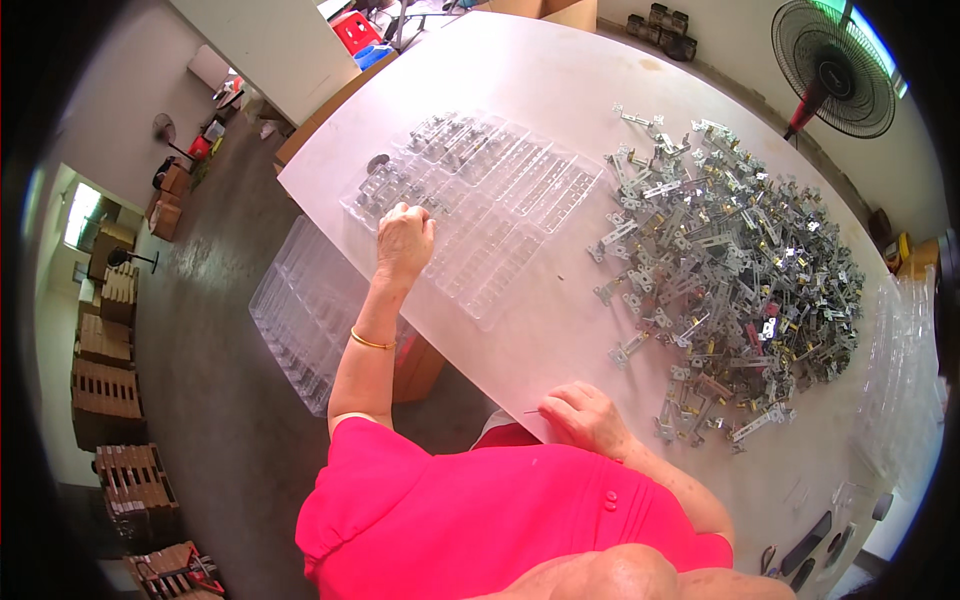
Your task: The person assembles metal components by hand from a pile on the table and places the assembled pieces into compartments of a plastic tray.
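My left hand (pixel 404 243) is closed at the near left edge of a clear plastic tray (pixel 486 262). Its fingers are bent down over small metal parts (pixel 392 188) lying in the tray's pockets, and what they grip is hidden. The tray's far-left pockets hold metal parts, while those on the near right show bare plastic. By the table's front edge, my right hand (pixel 585 418) rests with curled fingers. A thin red sliver (pixel 531 411) sticks out from its fingertips, too small to name. A large heap of metal brackets (pixel 740 270) covers the table's right side.
More clear trays (pixel 310 300) sit below the table's left edge. Clear plastic trays or sheets (pixel 905 375) stand at the far right. Scissors (pixel 768 560) and a dark flat object (pixel 806 542) lie at lower right. A black fan (pixel 832 75) stands beyond the table.
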A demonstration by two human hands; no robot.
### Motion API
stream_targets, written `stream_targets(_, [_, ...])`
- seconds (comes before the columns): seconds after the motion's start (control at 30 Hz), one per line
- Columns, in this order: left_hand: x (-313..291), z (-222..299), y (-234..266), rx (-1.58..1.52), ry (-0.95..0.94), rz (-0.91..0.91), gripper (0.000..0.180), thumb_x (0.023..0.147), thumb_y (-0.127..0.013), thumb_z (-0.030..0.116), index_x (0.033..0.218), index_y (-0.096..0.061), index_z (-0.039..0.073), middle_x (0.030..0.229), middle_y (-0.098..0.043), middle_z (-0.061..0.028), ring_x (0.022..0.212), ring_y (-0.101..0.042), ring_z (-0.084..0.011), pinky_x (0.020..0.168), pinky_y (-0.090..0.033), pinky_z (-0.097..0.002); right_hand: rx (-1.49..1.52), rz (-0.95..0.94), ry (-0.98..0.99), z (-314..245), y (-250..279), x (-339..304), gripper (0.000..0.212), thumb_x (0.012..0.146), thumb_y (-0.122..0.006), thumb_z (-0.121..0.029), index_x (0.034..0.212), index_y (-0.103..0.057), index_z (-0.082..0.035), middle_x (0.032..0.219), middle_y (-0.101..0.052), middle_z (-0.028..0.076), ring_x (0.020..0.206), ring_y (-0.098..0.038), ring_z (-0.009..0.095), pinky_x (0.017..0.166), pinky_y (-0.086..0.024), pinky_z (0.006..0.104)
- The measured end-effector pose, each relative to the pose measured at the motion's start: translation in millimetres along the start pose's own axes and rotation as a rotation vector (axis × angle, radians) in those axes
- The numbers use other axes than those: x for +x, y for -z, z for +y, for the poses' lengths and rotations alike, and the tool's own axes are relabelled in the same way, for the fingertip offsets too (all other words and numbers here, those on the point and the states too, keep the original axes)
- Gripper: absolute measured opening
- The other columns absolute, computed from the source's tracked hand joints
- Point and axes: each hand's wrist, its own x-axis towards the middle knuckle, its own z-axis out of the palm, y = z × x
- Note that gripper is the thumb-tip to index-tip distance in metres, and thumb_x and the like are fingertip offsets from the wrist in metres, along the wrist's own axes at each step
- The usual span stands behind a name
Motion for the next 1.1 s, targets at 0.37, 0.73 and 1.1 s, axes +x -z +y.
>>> stream_targets(0.37, [1.3,-4.4,-15.0,0.007,0.022,-0.008,0.018,0.087,-0.068,0.02,0.093,-0.073,0.004,0.096,-0.065,-0.0165,0.099,-0.063,-0.0345,0.092,-0.047,-0.0454,0.005,-0.001,-0.006,0.9,0.9,1.2,0.022,0.073,-0.068,-0.001,0.094,-0.063,-0.007,0.09,-0.063,0.007,0.08,-0.063,0.028,0.071,-0.053,0.0378])
stream_targets(0.73, [-8.1,21.6,9.6,-0.115,-0.016,0.13,0.014,0.087,-0.07,0.015,0.094,-0.071,0.003,0.093,-0.067,-0.0139,0.092,-0.065,-0.0316,0.086,-0.05,-0.042,-0.017,0.023,-0.048,-2.8,-3.1,-4.2,0.02,0.074,-0.067,-0.004,0.093,-0.062,-0.008,0.089,-0.063,0.007,0.08,-0.063,0.028,0.071,-0.053,0.038])
stream_targets(1.1, [-80.0,165.0,169.1,-0.662,-1.238,1.443,0.052,0.096,-0.051,0.033,0.135,-0.044,0.0,0.137,-0.037,-0.0152,0.126,-0.036,-0.0348,0.101,-0.04,-0.0537,-0.074,0.09,0.018,14.4,-13.4,-16.5,0.013,0.08,-0.064,-0.015,0.09,-0.061,-0.007,0.087,-0.061,0.008,0.085,-0.062,0.027,0.075,-0.052,0.0381])
